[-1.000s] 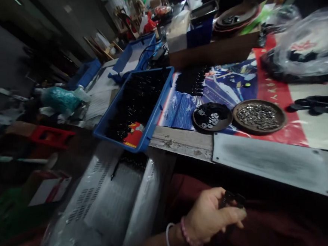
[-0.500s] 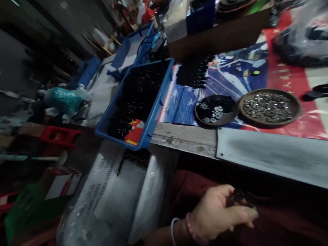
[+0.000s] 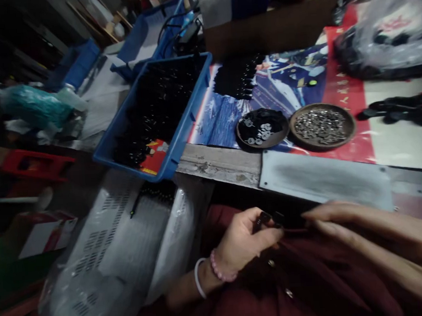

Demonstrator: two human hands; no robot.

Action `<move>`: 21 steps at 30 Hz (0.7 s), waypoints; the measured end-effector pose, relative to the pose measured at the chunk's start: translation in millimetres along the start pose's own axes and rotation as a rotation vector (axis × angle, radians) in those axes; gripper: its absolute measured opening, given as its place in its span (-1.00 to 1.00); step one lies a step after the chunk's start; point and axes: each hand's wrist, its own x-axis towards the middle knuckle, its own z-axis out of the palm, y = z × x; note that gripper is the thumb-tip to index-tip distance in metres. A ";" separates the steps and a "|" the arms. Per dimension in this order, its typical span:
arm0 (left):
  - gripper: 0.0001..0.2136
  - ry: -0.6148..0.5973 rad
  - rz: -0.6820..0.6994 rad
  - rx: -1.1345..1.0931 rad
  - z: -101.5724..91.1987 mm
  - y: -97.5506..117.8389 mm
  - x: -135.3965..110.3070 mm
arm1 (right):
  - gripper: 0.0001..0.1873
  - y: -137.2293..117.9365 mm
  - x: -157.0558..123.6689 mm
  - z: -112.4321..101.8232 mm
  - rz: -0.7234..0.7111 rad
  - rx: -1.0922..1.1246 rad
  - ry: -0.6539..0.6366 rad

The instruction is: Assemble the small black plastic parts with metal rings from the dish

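My left hand [image 3: 247,239], with a pink bead bracelet and a white band at the wrist, is closed on a small black part [image 3: 262,220] above my lap. The part's exact kind is not clear. My right hand [image 3: 363,217] reaches in from the right, fingers stretched out and thumb slightly apart. Its fingertips point at the black part without touching it, and nothing shows in them. Beyond the hands, a grey metal plate [image 3: 324,176] lies along the table edge.
A brown dish [image 3: 353,128] holds small shiny metal pieces [image 3: 320,125]. Beside it a dark dish [image 3: 280,134] has black and whitish round pieces. At left stands a blue tray [image 3: 182,148] of black parts. Black strips [image 3: 397,107] and a plastic bag [image 3: 393,34] lie right.
My right hand has come into view from the right. My left hand still grips the black part and appears further left and higher as the view shifts.
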 end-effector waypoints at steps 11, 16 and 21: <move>-0.80 -0.001 0.104 0.331 4.2 1.5 -7.6 | -0.74 11.1 15.2 22.9 0.395 0.655 -0.145; -0.80 -0.007 0.101 0.363 5.9 2.5 -6.0 | -0.69 9.2 13.5 31.1 0.383 0.690 -0.147; -0.81 -0.007 0.088 0.388 8.2 5.4 -4.1 | -0.74 16.6 13.4 28.7 0.140 0.275 -0.113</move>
